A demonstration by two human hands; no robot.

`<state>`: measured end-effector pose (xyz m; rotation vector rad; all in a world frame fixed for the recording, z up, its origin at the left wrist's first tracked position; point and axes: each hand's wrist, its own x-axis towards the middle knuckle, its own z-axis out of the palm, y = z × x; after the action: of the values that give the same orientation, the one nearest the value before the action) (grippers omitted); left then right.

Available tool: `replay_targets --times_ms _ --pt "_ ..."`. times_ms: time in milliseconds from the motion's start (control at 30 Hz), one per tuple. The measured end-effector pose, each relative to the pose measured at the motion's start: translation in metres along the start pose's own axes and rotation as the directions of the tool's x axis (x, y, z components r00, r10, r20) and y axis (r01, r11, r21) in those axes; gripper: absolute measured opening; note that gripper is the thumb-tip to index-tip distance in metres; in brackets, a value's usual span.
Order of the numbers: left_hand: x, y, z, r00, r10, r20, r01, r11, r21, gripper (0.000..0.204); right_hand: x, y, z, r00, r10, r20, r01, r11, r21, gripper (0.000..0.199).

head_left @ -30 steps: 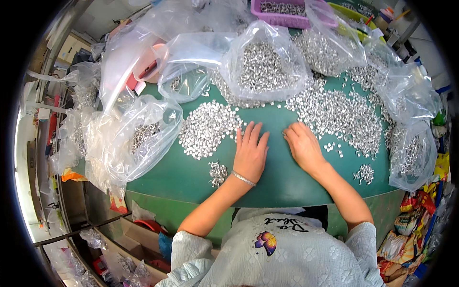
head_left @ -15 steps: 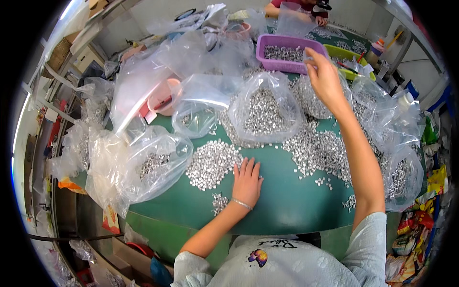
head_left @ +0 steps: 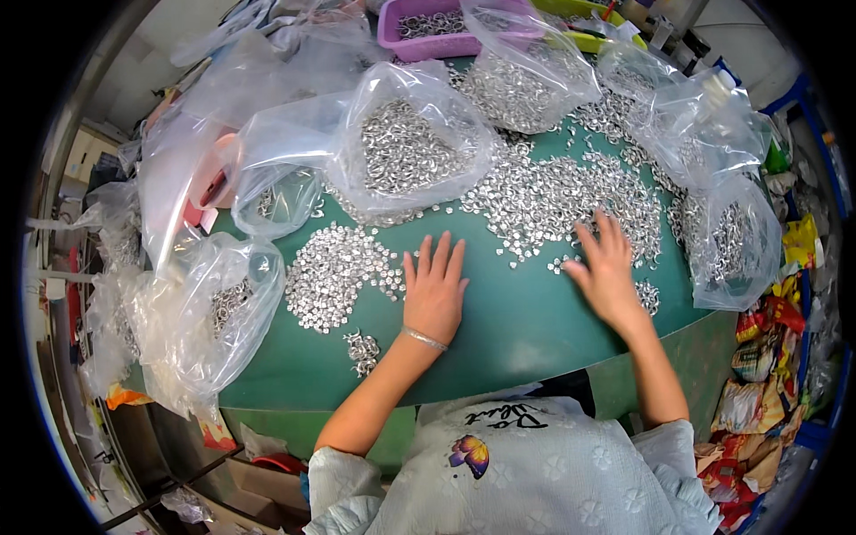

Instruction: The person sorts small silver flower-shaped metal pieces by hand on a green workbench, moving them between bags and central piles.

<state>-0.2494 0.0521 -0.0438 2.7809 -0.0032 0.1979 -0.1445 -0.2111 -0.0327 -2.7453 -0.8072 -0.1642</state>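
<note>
My left hand (head_left: 434, 290) lies flat on the green tabletop (head_left: 526, 330), fingers apart, at the right edge of a pile of small silvery metal pieces (head_left: 325, 276). My right hand (head_left: 606, 272) is open with fingers spread, at the near edge of a larger spread of similar metal pieces (head_left: 562, 201). A small cluster of the pieces (head_left: 646, 296) shows beside my right wrist. Another little heap of curved metal parts (head_left: 362, 351) sits left of my left forearm. Neither hand visibly holds anything.
A clear plastic bag full of metal parts (head_left: 406, 147) stands beyond my hands. More filled bags stand at the left (head_left: 227, 303) and right (head_left: 731, 241). At the back are a purple basket (head_left: 428, 46) and a yellow-green tray (head_left: 588, 42). A pink container (head_left: 223, 169) stands far left.
My right hand has come back from beside the purple basket to the near metal pieces. My left hand stays flat by its pile. The whole view has shifted.
</note>
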Motion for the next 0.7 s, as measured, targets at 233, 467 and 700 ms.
replay_targets --times_ms 233,467,700 --pt "-0.006 -0.029 0.003 0.995 -0.092 -0.049 0.101 0.962 0.254 0.064 -0.014 -0.079 0.025 0.998 -0.012 0.066 -0.005 0.971 0.239 0.070" --pt "0.028 0.030 0.000 0.995 0.096 -0.019 -0.098 0.984 -0.149 0.057 0.007 -0.063 0.005 0.988 -0.142 0.065 0.124 0.965 0.230 0.059" --pt "0.020 0.024 0.012 0.977 0.206 -0.059 -0.214 0.943 -0.254 0.037 -0.016 -0.044 0.007 0.983 -0.165 0.082 0.154 0.980 0.125 0.043"
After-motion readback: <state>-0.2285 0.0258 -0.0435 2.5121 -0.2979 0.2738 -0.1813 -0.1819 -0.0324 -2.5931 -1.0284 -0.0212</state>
